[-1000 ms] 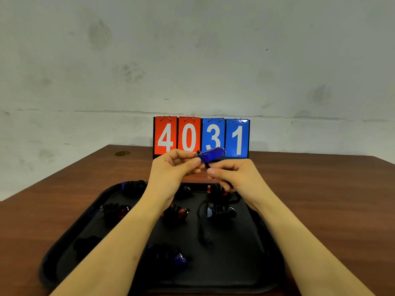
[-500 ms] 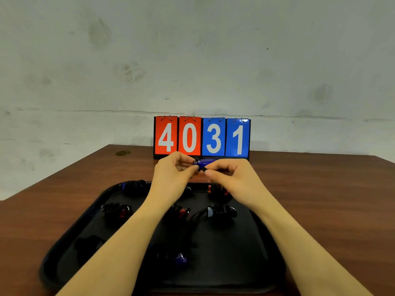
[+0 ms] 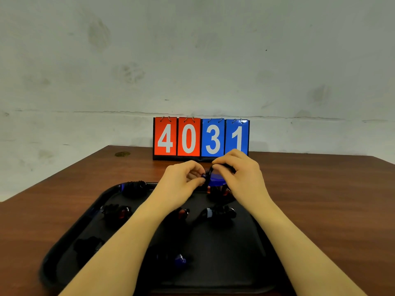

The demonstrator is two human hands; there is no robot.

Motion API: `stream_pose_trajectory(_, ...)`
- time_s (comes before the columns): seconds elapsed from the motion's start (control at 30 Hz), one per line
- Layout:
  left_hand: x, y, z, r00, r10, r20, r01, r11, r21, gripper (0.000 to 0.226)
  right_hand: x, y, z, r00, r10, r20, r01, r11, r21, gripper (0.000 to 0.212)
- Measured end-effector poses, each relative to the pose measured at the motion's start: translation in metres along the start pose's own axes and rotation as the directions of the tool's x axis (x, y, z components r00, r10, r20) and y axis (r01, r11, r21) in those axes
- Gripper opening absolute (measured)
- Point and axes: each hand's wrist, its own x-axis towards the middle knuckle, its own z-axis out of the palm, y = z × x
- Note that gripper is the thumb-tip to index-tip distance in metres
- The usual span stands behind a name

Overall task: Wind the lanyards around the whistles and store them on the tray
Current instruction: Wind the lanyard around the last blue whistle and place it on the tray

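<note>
A blue whistle (image 3: 215,180) is held above the far edge of the black tray (image 3: 224,263). My left hand (image 3: 181,182) pinches its left end. My right hand (image 3: 239,176) pinches the black lanyard (image 3: 210,170) just above the whistle, with more cord tucked under its fingers. Several wound whistles lie on the tray: one at the back left (image 3: 134,186), a red one at the left (image 3: 116,211), a grey one in the middle (image 3: 219,213), a blue one near the front (image 3: 179,260). My forearms hide part of the tray.
A flip scoreboard (image 3: 201,137) reading 4031 stands at the back of the brown wooden table (image 3: 320,199), against a pale wall. A small coin-like disc (image 3: 122,154) lies at the far left of the table.
The whistle has come down from in front of the scoreboard to just above the tray's far edge. My right hand has risen over it, carrying the lanyard across the top.
</note>
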Motion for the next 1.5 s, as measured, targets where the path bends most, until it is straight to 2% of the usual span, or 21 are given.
stream_pose_trajectory(0.13, -0.002, 0.003, -0.002, 0.998, 0.04, 0.043, -0.039, 0.999, -0.016, 0.017, 0.003, 0.001, -0.007, 0.986, 0.16, 0.037, -0.164, 0.971, 0.175, 0.012)
stream_pose_trajectory(0.17, -0.003, 0.003, -0.003, 0.998, 0.053, 0.043, -0.051, 0.998, -0.036, 0.018, 0.003, 0.0, -0.009, 0.97, 0.235, 0.065, -0.244, 0.931, 0.273, 0.011)
stream_pose_trajectory(0.27, -0.004, 0.005, -0.005, 0.996, 0.083, 0.024, -0.081, 0.992, -0.099, 0.019, 0.005, 0.002, -0.012, 0.89, 0.422, 0.172, -0.444, 0.715, 0.54, 0.01)
stream_pose_trajectory(0.37, -0.006, 0.006, -0.006, 0.996, 0.086, 0.001, -0.084, 0.978, -0.189, 0.02, 0.006, 0.005, -0.013, 0.84, 0.482, 0.25, -0.515, 0.559, 0.651, 0.011)
stream_pose_trajectory(0.43, -0.005, 0.007, -0.006, 0.997, 0.066, -0.027, -0.071, 0.96, -0.272, 0.022, 0.006, 0.008, -0.012, 0.824, 0.496, 0.272, -0.535, 0.526, 0.661, 0.012)
stream_pose_trajectory(0.6, -0.004, 0.009, -0.006, 0.996, 0.01, -0.094, -0.048, 0.912, -0.407, 0.023, 0.006, 0.008, -0.006, 0.85, 0.447, 0.278, -0.523, 0.658, 0.541, 0.015)
stream_pose_trajectory(0.73, -0.001, 0.006, -0.004, 0.987, -0.067, -0.147, -0.015, 0.868, -0.496, 0.021, 0.003, 0.001, -0.007, 0.869, 0.385, 0.311, -0.495, 0.665, 0.558, 0.006)
stream_pose_trajectory(0.87, 0.002, 0.002, -0.003, 0.969, -0.14, -0.204, 0.012, 0.851, -0.525, 0.017, 0.001, -0.003, -0.006, 0.865, 0.329, 0.378, -0.493, 0.692, 0.527, 0.006)
stream_pose_trajectory(1.03, 0.004, -0.003, -0.004, 0.952, -0.185, -0.244, 0.041, 0.867, -0.497, 0.014, 0.001, -0.008, -0.01, 0.876, 0.245, 0.416, -0.448, 0.734, 0.51, 0.008)
stream_pose_trajectory(1.2, 0.007, -0.006, -0.003, 0.946, -0.194, -0.259, 0.082, 0.918, -0.387, 0.013, 0.002, -0.014, -0.014, 0.875, 0.183, 0.449, -0.416, 0.758, 0.502, 0.01)
stream_pose_trajectory(1.37, 0.008, -0.008, -0.003, 0.937, -0.194, -0.29, 0.108, 0.951, -0.289, 0.012, 0.002, -0.021, -0.018, 0.889, 0.149, 0.433, -0.399, 0.718, 0.57, 0.008)
stream_pose_trajectory(1.43, 0.008, -0.009, -0.002, 0.941, -0.173, -0.29, 0.101, 0.964, -0.247, 0.012, 0.002, -0.021, -0.016, 0.91, 0.156, 0.383, -0.356, 0.767, 0.534, 0.009)
stream_pose_trajectory(1.5, 0.007, -0.009, -0.001, 0.949, -0.141, -0.281, 0.094, 0.98, -0.175, 0.013, 0.001, -0.018, -0.011, 0.95, 0.147, 0.274, -0.253, 0.878, 0.406, 0.01)
